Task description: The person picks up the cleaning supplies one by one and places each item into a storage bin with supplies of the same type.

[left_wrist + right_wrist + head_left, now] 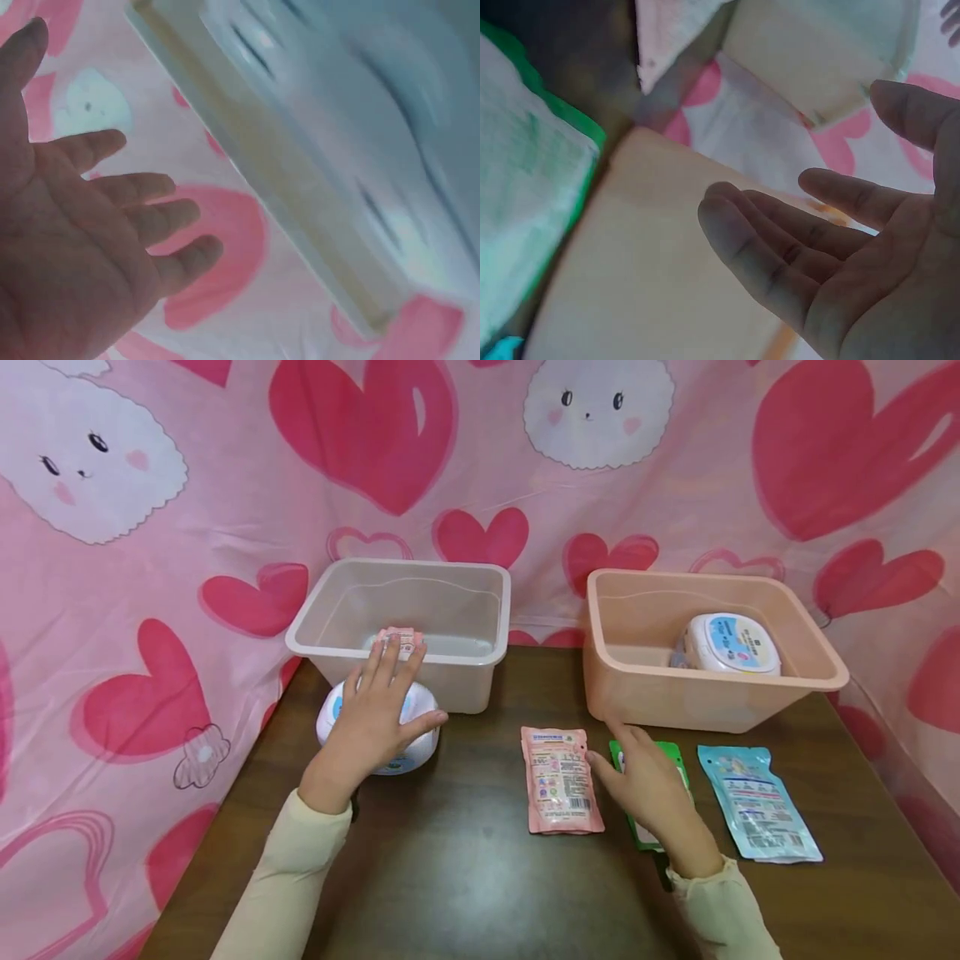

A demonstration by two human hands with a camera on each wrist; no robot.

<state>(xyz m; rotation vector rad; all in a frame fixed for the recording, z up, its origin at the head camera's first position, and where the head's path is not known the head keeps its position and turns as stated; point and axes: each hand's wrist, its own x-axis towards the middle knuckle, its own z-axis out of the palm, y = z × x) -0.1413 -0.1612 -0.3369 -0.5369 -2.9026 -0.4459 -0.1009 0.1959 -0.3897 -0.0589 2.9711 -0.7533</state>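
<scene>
My left hand (367, 714) is spread open over a round white tub (422, 743) with blue on its lid, hiding much of it in the head view. In the left wrist view the palm and fingers of the left hand (90, 232) hold nothing. My right hand (651, 781) hovers above a green pouch (677, 753) and covers part of it. Its fingers are relaxed, with no item in them, as the right wrist view of the right hand (832, 262) shows. A pink pouch (558, 781) lies left of it, a light blue pouch (761, 806) right.
A beige-grey bin (476, 681) at the back left holds a small pink packet (408, 637). At the back right, a peach bin (667, 697) contains another white tub (738, 647) with a blue label. Behind both hangs a pink heart-patterned cloth (480, 468).
</scene>
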